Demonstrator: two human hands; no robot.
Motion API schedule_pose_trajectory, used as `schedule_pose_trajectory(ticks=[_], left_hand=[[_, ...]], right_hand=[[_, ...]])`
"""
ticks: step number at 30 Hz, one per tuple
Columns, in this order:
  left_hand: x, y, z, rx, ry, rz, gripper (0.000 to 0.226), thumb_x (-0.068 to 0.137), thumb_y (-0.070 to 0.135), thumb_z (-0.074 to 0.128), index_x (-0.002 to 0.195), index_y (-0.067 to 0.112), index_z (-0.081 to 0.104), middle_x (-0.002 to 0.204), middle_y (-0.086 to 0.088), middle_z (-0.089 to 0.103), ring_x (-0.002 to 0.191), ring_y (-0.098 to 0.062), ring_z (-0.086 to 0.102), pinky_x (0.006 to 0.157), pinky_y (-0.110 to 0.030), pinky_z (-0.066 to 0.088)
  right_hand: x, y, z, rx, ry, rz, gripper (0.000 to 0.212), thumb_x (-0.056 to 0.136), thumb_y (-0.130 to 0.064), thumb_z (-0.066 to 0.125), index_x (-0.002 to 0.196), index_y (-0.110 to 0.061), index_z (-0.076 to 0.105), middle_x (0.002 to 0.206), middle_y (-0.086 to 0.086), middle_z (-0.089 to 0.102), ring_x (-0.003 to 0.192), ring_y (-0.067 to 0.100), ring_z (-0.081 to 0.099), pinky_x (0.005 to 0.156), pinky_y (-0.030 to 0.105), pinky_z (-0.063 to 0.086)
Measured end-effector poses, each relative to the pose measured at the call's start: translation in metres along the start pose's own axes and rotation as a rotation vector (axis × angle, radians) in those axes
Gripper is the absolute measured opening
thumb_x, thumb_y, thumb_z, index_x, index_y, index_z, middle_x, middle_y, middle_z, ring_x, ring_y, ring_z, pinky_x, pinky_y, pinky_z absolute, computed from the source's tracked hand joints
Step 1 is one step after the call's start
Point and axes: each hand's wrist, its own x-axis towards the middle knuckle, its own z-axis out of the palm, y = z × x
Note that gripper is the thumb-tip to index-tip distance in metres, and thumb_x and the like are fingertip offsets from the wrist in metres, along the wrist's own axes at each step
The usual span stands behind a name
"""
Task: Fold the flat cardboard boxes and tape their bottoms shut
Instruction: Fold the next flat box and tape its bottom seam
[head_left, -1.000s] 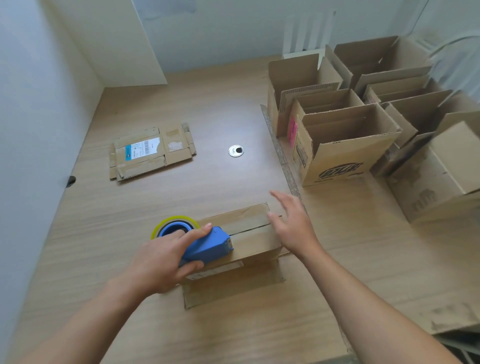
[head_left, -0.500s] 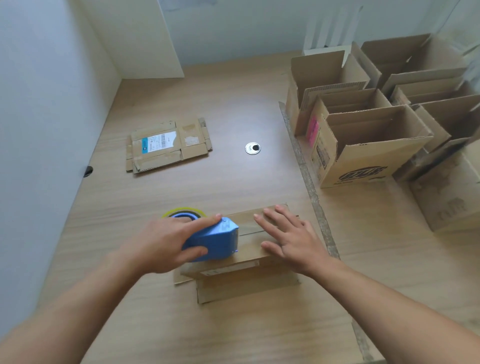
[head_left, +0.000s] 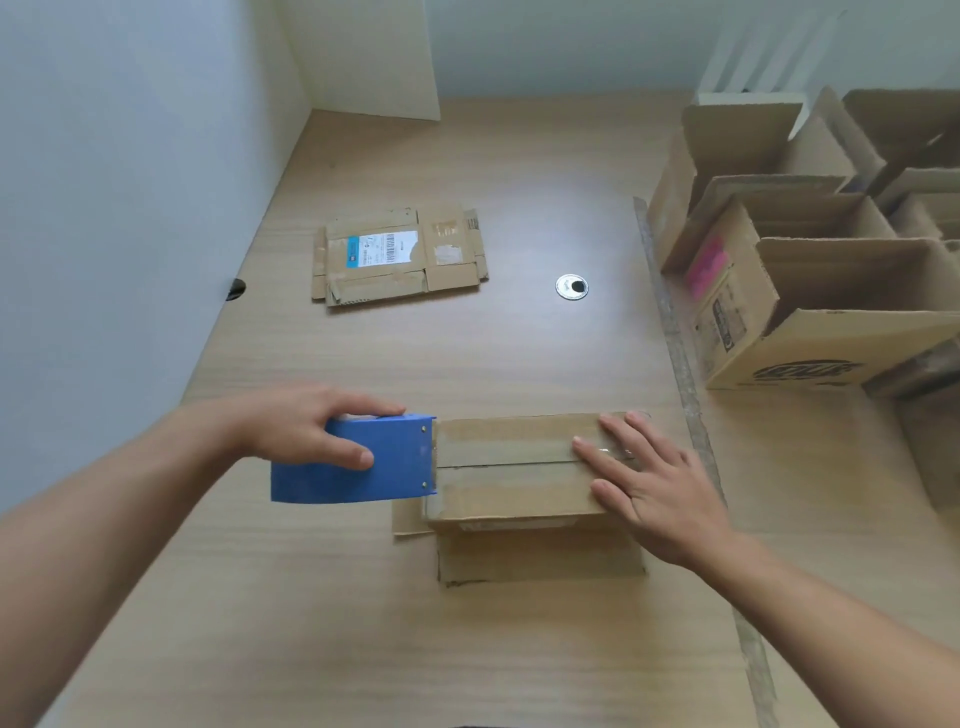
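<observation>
The likeliest trouble, I judge, is at the cut: the blue tape dispenser (head_left: 363, 467) sits with its front edge right against the left end of the upturned box (head_left: 519, 488). If it is dragged away without a firm twist, the tape (head_left: 504, 453) could stretch and peel off the seam instead of tearing. The box looks light, so a sideways pull might also slide or tip it towards the desk's left edge unless it is held down firmly. A strip ending flush at the box's edge rather than lapping down its side may let the bottom flaps spring open. The left hand (head_left: 306, 436) grips the dispenser, fingers curled over its top and thumb on its near face. The right hand (head_left: 660, 493) lies flat with fingers spread, pressing the right end of the box's bottom across the taped seam. The box therefore lies between the two hands, touching the right one directly and the left only through the dispenser. It stands bottom-up towards the near edge of the desk (head_left: 467, 649), about midway along, with its lower flaps splayed on the wood. A flat cardboard box (head_left: 395, 257) waits well apart towards the far left corner, and folded boxes (head_left: 810, 322) stand open along the right edge.
</observation>
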Motion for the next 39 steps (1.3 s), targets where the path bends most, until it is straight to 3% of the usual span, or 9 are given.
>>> schedule_pose_trajectory(ticks=[7, 11, 14, 18, 21, 24, 27, 30, 39], left_hand=[[0.000, -0.029, 0.004, -0.106, -0.088, -0.035, 0.053, 0.070, 0.056, 0.060, 0.117, 0.071, 0.043, 0.131, 0.030, 0.055, 0.121, 0.000, 0.051, 0.109, -0.037, 0.037], [0.003, -0.042, 0.011, -0.212, -0.099, -0.047, 0.053, 0.072, 0.049, 0.061, 0.124, 0.061, 0.054, 0.123, 0.026, 0.063, 0.116, -0.004, 0.057, 0.106, -0.039, 0.041], [0.015, -0.039, 0.018, -0.267, -0.135, -0.064, 0.045, 0.071, 0.047, 0.061, 0.115, 0.051, 0.065, 0.110, 0.019, 0.070, 0.106, -0.007, 0.064, 0.102, -0.041, 0.045], [0.027, -0.031, 0.036, -0.345, -0.115, -0.110, 0.035, 0.067, 0.049, 0.060, 0.101, 0.053, 0.068, 0.099, 0.021, 0.071, 0.097, -0.006, 0.066, 0.095, -0.033, 0.047], [0.032, -0.023, 0.056, -0.447, -0.066, -0.107, 0.036, 0.068, 0.050, 0.061, 0.103, 0.054, 0.068, 0.100, 0.024, 0.070, 0.100, -0.006, 0.065, 0.094, -0.031, 0.045], [0.030, -0.010, 0.074, -0.538, -0.041, -0.087, 0.037, 0.070, 0.049, 0.061, 0.105, 0.060, 0.065, 0.102, 0.026, 0.070, 0.096, -0.002, 0.066, 0.092, -0.028, 0.046], [0.031, 0.007, 0.091, -0.557, -0.028, -0.014, 0.037, 0.074, 0.053, 0.061, 0.110, 0.063, 0.062, 0.108, 0.027, 0.069, 0.097, 0.002, 0.066, 0.091, -0.028, 0.047], [0.029, 0.018, 0.109, -0.534, 0.053, 0.003, 0.036, 0.073, 0.065, 0.057, 0.109, 0.065, 0.060, 0.103, 0.029, 0.069, 0.092, 0.006, 0.066, 0.084, -0.025, 0.048], [0.031, 0.029, 0.113, -0.380, 0.212, -0.093, 0.024, 0.067, 0.076, 0.049, 0.089, 0.072, 0.057, 0.088, 0.034, 0.066, 0.082, 0.008, 0.062, 0.074, -0.023, 0.048]], right_hand=[[0.000, -0.004, -0.008, -0.005, -0.013, 0.039, 0.048, 0.096, -0.064, 0.021, 0.142, -0.058, 0.031, 0.156, -0.010, 0.037, 0.145, 0.010, 0.020, 0.090, 0.040, 0.041], [0.002, -0.007, -0.011, 0.011, -0.025, 0.035, 0.048, 0.096, -0.061, 0.023, 0.142, -0.055, 0.034, 0.155, -0.008, 0.039, 0.145, 0.011, 0.020, 0.091, 0.042, 0.041], [0.002, -0.004, -0.008, -0.011, -0.046, 0.043, 0.049, 0.094, -0.067, 0.010, 0.142, -0.063, 0.020, 0.161, -0.014, 0.025, 0.148, 0.003, 0.004, 0.103, 0.042, 0.031], [0.013, 0.003, -0.018, -0.089, -0.172, 0.096, 0.043, 0.092, -0.071, 0.000, 0.135, -0.075, -0.001, 0.162, -0.024, 0.001, 0.147, 0.000, -0.016, 0.119, 0.053, 0.002], [0.031, -0.002, -0.032, -0.166, -0.178, 0.178, 0.044, 0.101, -0.056, 0.026, 0.144, -0.065, 0.021, 0.164, -0.018, 0.003, 0.151, 0.016, -0.015, 0.115, 0.063, -0.005], [0.040, -0.034, -0.038, -0.105, -0.042, 0.066, 0.042, 0.099, -0.051, 0.041, 0.140, -0.045, 0.046, 0.165, -0.005, 0.015, 0.153, 0.025, -0.005, 0.117, 0.062, -0.001], [0.043, -0.075, -0.026, 0.153, -0.141, -0.032, 0.056, 0.095, -0.068, 0.023, 0.149, -0.055, 0.018, 0.166, -0.010, 0.006, 0.152, 0.017, -0.009, 0.117, 0.054, -0.013], [0.041, -0.094, -0.002, 0.058, -0.197, -0.044, 0.059, 0.088, -0.075, 0.004, 0.144, -0.063, -0.010, 0.162, -0.016, -0.019, 0.147, 0.016, -0.030, 0.109, 0.061, -0.026], [0.044, -0.091, 0.011, 0.014, -0.183, -0.048, 0.060, 0.086, -0.075, -0.003, 0.142, -0.062, -0.019, 0.161, -0.011, -0.026, 0.137, 0.016, -0.044, 0.105, 0.065, -0.028]])
